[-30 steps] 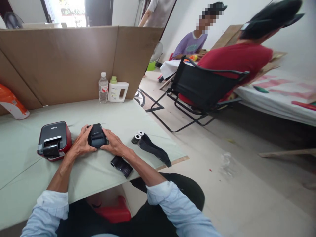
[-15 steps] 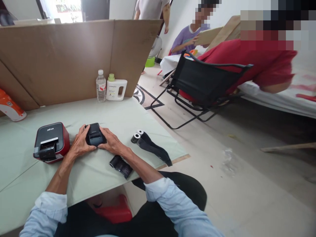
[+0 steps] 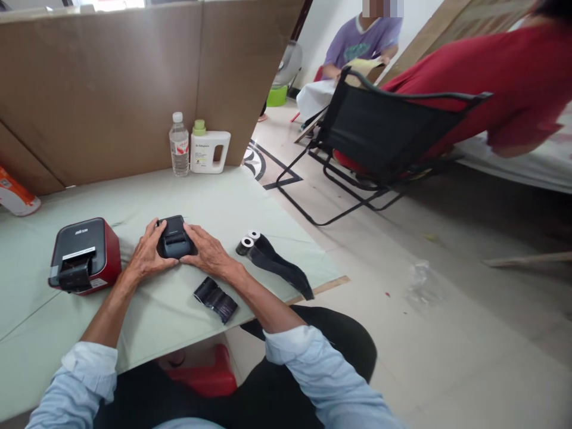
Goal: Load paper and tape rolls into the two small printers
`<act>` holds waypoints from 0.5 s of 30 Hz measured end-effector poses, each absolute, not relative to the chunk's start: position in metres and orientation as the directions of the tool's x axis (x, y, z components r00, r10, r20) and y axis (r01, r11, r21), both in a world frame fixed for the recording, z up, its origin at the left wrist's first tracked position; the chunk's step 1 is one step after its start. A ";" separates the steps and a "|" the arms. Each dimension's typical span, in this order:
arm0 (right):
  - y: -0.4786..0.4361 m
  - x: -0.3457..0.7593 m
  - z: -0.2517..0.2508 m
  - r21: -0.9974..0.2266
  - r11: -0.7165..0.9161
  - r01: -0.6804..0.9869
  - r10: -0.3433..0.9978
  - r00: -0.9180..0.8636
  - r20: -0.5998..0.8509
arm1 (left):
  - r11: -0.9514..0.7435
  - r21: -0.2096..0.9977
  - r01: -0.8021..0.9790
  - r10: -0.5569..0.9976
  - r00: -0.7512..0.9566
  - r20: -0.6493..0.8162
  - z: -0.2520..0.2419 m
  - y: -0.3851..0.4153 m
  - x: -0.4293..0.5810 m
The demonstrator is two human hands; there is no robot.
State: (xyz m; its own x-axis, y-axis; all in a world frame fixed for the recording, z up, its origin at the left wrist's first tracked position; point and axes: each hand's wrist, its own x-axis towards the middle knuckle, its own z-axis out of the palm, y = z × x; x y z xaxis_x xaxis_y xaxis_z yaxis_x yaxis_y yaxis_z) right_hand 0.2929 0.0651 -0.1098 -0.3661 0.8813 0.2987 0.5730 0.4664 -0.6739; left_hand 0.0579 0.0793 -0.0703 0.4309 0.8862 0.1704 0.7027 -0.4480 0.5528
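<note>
A small black portable printer (image 3: 175, 238) rests on the green tablecloth between my two hands. My left hand (image 3: 149, 250) grips its left side, the thumb along the near edge. On the opposite side, my right hand (image 3: 205, 247) has its fingers pressed to the right edge. Left of them stands a larger red and black label printer (image 3: 87, 253) with a dark strip at its front slot. Near my right forearm lies a shiny black roll of film or labels (image 3: 215, 299). Two rolls with white cores (image 3: 250, 239) sit farther right, a black strip trailing from them.
Behind the table rises a cardboard panel (image 3: 129, 89). A water bottle (image 3: 179, 146) and a white jug (image 3: 210, 152) stand before it; an orange and white bottle (image 3: 18, 193) is at far left. Two people sit right, one beyond a black folding chair (image 3: 379, 131).
My view has dipped slightly, and the standing person at the back is mostly out of frame. The co-worker in purple has lowered a board. Both my hands stay on the small printer.
</note>
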 end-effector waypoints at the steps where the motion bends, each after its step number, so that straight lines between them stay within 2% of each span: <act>1: 0.065 0.293 -0.110 -0.665 0.472 0.579 0.878 -0.372 0.300 | -0.452 0.549 0.703 0.884 0.434 0.171 -0.071 0.080 0.058; 10: 0.066 0.294 -0.110 -0.640 0.505 0.580 0.862 -0.385 0.331 | -0.477 0.552 0.684 0.876 0.423 0.233 -0.075 0.083 0.056; 15: 0.064 0.300 -0.106 -0.706 0.505 0.496 0.859 -0.367 0.357 | -0.480 0.557 0.677 0.876 0.403 0.265 -0.076 0.081 0.058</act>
